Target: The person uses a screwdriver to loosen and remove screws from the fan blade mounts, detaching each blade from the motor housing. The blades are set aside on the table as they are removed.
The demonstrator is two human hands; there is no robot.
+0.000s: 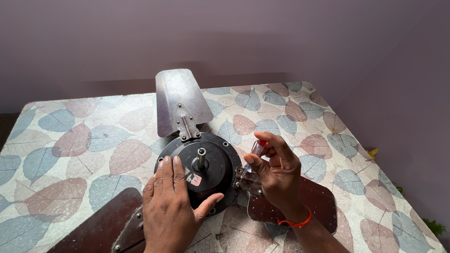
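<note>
A black round fan motor hub (213, 161) with a short metal shaft (201, 157) lies on the leaf-patterned table (84, 140). Three blades are bracketed to it: a silvery one (180, 96) pointing away, a dark brown one (101, 225) at the lower left, and another dark one (318, 197) at the right. My left hand (171, 201) presses flat on the hub's near side, thumb along its rim. My right hand (279, 173) holds a small screwdriver (255, 152) with a clear handle and red cap, its tip down at the right blade's metal bracket (246, 180).
A plain purple wall rises behind the table. The table's right edge runs diagonally, with some green leaves (433, 227) and a yellow bit (372, 152) on the floor beyond it. A small screw (218, 235) lies on the table near my wrists.
</note>
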